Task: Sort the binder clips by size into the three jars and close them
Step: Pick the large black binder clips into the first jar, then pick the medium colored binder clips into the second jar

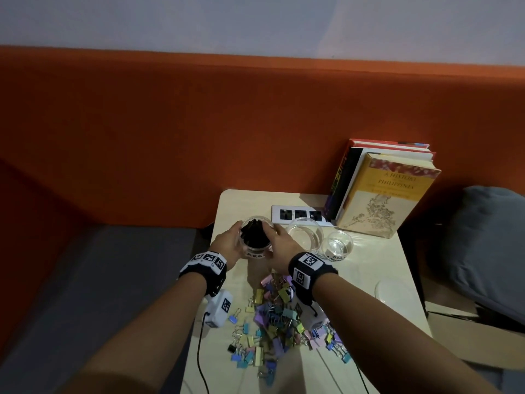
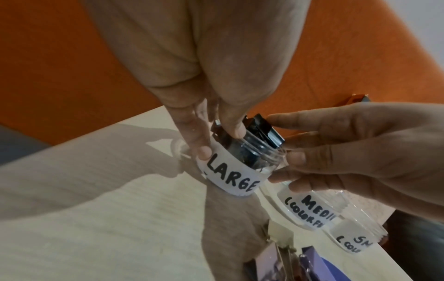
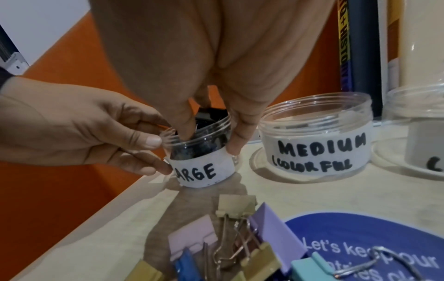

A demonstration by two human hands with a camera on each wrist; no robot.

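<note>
Black metal fills the jar marked LARGE point(image 1: 254, 239), and I have it between both hands at the far left part of the pale wood-grain table point(image 1: 369, 268). My left hand point(image 1: 227, 241) curls round its left wall, thumb and fingers on the paper label; my right hand point(image 1: 279, 243) pinches the right side, thumb down the outer wall and a finger hooked over the threaded rim into the mouth. The large black clips point(image 2: 254, 136) stand packed and poke above the rim, so I judge this size nearly or wholly sorted, though no lid is on it.

Most of the work is left. The jar marked MEDIUM point(image 3: 314, 140) stands just right of mine, clear plastic, wide and squat, open-topped, and I see nothing in it. The small jar point(image 1: 338, 245) beyond it, narrower, looks empty too. The coloured binder clips point(image 1: 272, 322) lie in a loose heap near my forearms: pastel folded bodies in lilac, pink, teal, blue and dull gold, with thin wire handles tangled together. A pale disc point(image 1: 393, 291) lies flat at the right edge of the table; it may be a lid, but I cannot tell. All three jars have ridged screw necks and hand-lettered white labels.
</note>
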